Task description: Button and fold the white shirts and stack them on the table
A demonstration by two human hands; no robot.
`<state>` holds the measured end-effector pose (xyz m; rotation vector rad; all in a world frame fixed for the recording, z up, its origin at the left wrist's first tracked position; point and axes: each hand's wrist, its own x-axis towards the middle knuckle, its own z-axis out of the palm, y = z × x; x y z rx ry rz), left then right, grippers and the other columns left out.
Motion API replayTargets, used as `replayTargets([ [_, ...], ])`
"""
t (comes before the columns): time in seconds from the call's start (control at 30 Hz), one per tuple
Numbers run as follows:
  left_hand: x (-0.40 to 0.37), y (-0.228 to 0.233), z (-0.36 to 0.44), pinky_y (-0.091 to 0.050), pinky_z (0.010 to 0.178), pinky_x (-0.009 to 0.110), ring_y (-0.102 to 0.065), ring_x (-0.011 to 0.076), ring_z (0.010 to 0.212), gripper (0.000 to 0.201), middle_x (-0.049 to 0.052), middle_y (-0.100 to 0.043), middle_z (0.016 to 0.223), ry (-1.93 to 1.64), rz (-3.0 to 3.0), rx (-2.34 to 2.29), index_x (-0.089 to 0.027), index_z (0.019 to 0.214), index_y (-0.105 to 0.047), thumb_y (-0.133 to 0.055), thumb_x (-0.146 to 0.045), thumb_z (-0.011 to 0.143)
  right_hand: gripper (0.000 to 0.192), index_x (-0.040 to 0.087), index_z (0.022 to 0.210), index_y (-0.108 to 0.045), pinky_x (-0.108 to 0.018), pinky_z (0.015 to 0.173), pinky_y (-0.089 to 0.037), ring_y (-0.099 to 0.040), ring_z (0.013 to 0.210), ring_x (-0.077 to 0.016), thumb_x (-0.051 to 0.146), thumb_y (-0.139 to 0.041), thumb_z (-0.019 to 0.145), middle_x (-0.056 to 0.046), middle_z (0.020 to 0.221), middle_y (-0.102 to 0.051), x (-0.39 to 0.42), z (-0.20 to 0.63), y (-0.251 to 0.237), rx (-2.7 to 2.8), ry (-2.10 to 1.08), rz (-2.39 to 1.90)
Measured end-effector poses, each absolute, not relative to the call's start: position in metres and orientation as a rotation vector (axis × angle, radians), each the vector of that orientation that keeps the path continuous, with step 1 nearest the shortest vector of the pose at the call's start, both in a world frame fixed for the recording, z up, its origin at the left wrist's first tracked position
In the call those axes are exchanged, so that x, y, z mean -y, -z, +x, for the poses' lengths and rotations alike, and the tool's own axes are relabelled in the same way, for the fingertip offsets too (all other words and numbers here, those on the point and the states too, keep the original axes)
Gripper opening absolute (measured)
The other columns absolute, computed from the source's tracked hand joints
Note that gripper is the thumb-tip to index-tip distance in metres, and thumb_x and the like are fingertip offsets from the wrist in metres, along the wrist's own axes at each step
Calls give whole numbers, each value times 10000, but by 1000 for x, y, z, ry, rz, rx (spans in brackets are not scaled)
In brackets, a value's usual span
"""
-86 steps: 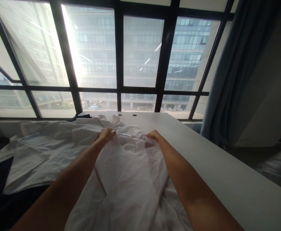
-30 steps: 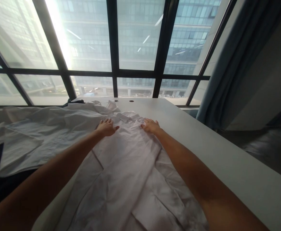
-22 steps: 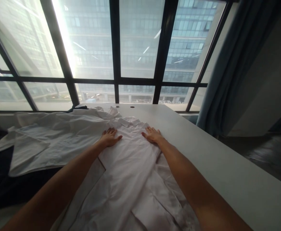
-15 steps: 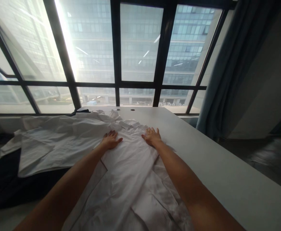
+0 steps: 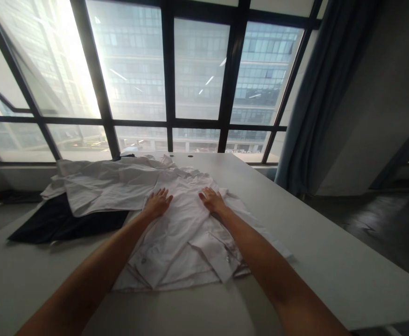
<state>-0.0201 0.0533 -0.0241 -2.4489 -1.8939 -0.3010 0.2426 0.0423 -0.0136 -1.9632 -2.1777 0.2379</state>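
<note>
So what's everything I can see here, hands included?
white shirt: one, white, laid on the table under both hands
second shirt: one, white, spread further left
dark garment: one, navy or black, partly under the second shirt
table: one, pale grey, running up to the window
window: black frames, tall buildings outside
curtain: one, grey-blue, at right
left hand: flat on the white shirt
right hand: flat on the white shirt
</note>
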Motion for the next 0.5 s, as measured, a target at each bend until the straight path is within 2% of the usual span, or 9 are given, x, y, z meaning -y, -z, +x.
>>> replayTargets([
  [0.13, -27, 23, -50, -180, 1169, 524, -167, 283, 1496, 579, 154, -232, 1611, 166, -2447, 1968, -151, 1488, -368, -298, -464, 1007, 647, 214, 1554, -274, -534, 1191, -85, -113, 1506, -242, 561, -213, 1010, -81, 1635, -166, -12, 252, 17, 2234, -280, -1996],
  [0.2, -12, 22, -65, -219, 1158, 503, -190, 288, 1490, 576, 173, -244, 1603, 165, -2428, 2000, -141, 1481, -378, -294, -458, 1008, 663, 206, 1557, -264, -544, 1188, -92, -109, 1506, -246, 572, -215, 1006, -84, 1637, -155, 0, 259, 20, 2225, -266, -2022],
  [0.27, 2, 18, -75, -296, 1123, 466, -305, 312, 1444, 589, 209, -344, 1550, 223, -2346, 2048, -111, 1457, -414, -301, -466, 1001, 665, 196, 1554, -269, -542, 1186, -107, -126, 1503, -240, 570, -188, 1009, -89, 1634, -171, 7, 268, 24, 2148, -209, -2017],
  [0.37, 16, 7, -79, -396, 1041, 426, -492, 339, 1307, 601, 233, -508, 1416, 234, -2230, 2144, -80, 1377, -509, -395, -497, 959, 634, 200, 1514, -355, -556, 1174, -136, -190, 1486, -254, 558, -216, 1010, -106, 1610, -253, 11, 282, 26, 2075, -186, -2057],
  [0.5, 16, -6, -76, -480, 905, 343, -598, 318, 1176, 520, 215, -632, 1252, 150, -2279, 2321, -78, 1189, -620, -599, -467, 845, 558, 224, 1442, -457, -569, 1162, -156, -272, 1453, -256, 521, -269, 1008, -105, 1576, -334, 11, 296, 26, 2077, -173, -2101],
])
